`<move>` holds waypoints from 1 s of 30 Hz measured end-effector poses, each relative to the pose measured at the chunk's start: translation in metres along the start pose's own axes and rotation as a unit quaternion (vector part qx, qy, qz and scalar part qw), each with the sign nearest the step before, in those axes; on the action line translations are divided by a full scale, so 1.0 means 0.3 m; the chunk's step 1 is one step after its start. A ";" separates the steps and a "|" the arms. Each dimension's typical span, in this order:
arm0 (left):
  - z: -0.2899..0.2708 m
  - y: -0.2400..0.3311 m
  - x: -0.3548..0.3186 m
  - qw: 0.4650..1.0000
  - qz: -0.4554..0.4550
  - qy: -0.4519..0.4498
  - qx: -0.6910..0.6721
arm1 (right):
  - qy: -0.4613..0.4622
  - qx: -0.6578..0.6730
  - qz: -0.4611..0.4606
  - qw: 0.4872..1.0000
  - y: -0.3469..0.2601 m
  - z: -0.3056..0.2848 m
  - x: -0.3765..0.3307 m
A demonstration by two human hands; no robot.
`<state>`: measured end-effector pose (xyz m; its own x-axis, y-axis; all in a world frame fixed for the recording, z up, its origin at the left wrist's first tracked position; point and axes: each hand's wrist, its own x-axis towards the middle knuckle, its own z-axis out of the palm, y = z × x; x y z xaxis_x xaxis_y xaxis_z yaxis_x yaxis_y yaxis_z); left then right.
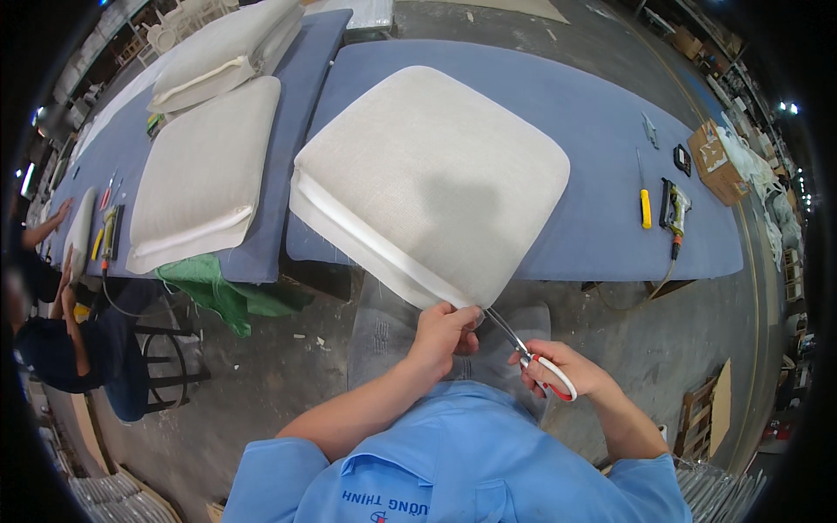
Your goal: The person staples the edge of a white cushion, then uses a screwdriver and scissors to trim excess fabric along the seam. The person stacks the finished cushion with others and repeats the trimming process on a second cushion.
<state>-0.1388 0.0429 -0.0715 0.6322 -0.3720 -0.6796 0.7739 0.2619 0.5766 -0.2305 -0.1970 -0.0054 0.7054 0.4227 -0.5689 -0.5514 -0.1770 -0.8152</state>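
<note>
Three pale grey cushions [432,179] [205,170] [228,48] on the blue-covered table [593,131], one pair of red-handled scissors [534,356] just below the table's near edge, one yellow-handled tool [645,207], one staple gun [673,206], one cardboard box [713,161] at its right end, one green cloth [222,292] hanging off its left part

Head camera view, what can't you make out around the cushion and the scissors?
- Scissor tips: the blades of the scissors run under the cushion corner, behind the left hand, so what they cut is hidden.
- Scissor handles: mostly covered by the right hand.
- Cushion underside: faces away from the camera.
- Small tools on the blue table at right: too small and bent by the fisheye rim to identify.
</note>
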 end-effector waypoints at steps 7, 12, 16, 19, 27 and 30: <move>-0.104 0.065 0.098 0.987 -0.062 -0.118 0.089 | 0.036 -0.022 -0.002 0.999 0.005 0.067 0.018; -0.105 0.117 0.124 0.977 -0.121 -0.159 0.079 | 0.058 -0.015 0.015 0.998 0.001 0.108 0.026; -0.137 0.129 0.168 0.966 -0.142 -0.205 0.069 | 0.070 0.006 0.022 0.997 -0.017 0.146 0.035; -0.146 0.132 0.185 0.962 -0.144 -0.221 0.074 | 0.085 -0.019 0.041 0.995 -0.042 0.171 0.039; -0.149 0.131 0.173 0.962 -0.133 -0.229 0.070 | 0.127 -0.053 0.060 0.989 -0.065 0.199 0.060; -0.144 0.130 0.165 0.962 -0.137 -0.224 0.067 | 0.143 -0.054 0.071 0.986 -0.065 0.208 0.066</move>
<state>-0.0758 0.0732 -0.1021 0.3023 -0.7659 -0.5675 0.8790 -0.0064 0.4769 -0.2336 -0.1299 0.0060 0.7305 0.1212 -0.6720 -0.6132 -0.3167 -0.7237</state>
